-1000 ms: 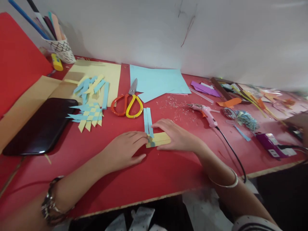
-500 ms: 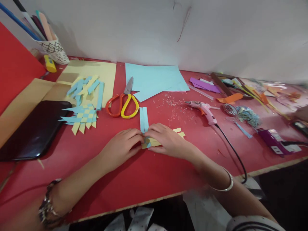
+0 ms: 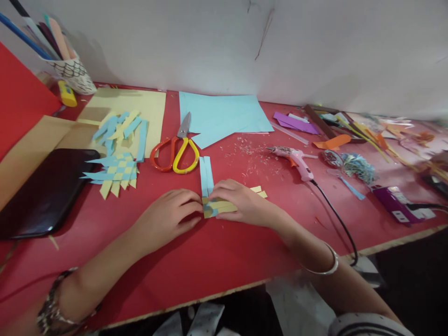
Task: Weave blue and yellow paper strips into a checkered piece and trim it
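Pale-yellow paper strips (image 3: 227, 206) cross light-blue paper strips (image 3: 206, 175) in a small weave on the red table. My right hand (image 3: 241, 200) rests over the yellow strips, its fingers on top and its thumb along the lower edge, gripping them against the table; part of the strips is hidden under it. At the left edge of the weave is my left hand (image 3: 175, 212), its bent fingers slightly apart and nothing visible in them. A finished-looking woven piece (image 3: 119, 170) with pointed blue and yellow ends lies farther left.
Scissors (image 3: 177, 149) lie beyond my hands, before a blue sheet (image 3: 224, 114). To the right is a pink glue gun (image 3: 292, 158) with a black cord (image 3: 338, 221). A dark tablet-like slab (image 3: 49, 196), loose strips (image 3: 121, 128) and a pen cup (image 3: 75, 74) stand left.
My left hand has drawn back a little to the left, uncovering the left end of the weave. My right hand stays on the strips. The view has shifted slightly.
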A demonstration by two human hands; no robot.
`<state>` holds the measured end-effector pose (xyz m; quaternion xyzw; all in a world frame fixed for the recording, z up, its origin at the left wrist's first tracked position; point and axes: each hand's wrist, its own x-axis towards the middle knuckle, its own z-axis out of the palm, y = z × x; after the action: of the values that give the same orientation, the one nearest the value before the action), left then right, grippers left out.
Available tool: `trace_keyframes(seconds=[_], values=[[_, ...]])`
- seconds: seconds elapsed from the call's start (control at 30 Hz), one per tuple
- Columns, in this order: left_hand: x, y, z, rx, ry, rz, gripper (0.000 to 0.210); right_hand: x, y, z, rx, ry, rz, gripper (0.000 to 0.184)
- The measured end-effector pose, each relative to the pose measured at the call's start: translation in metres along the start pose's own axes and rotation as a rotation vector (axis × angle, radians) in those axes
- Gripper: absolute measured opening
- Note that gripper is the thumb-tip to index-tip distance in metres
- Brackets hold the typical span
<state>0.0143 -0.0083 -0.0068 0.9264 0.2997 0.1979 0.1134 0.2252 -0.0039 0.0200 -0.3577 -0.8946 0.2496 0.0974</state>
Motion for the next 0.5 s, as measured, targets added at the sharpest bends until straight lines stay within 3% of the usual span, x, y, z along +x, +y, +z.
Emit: trace_keyframes(seconds=[0.13, 0.5], values=[[0.0004, 0.0005, 0.0002, 0.02, 0.023, 0.086, 0.022, -0.0007, 0.0003, -0.0005, -0.001, -0.001, 0.008, 0.025], [-0.0019, 0.0046, -0.0031, 0.035, 0.07, 0.048, 0.026, -0.0033, 0.002, -0.0018, -0.032, 0.004, 0.01, 0.029]])
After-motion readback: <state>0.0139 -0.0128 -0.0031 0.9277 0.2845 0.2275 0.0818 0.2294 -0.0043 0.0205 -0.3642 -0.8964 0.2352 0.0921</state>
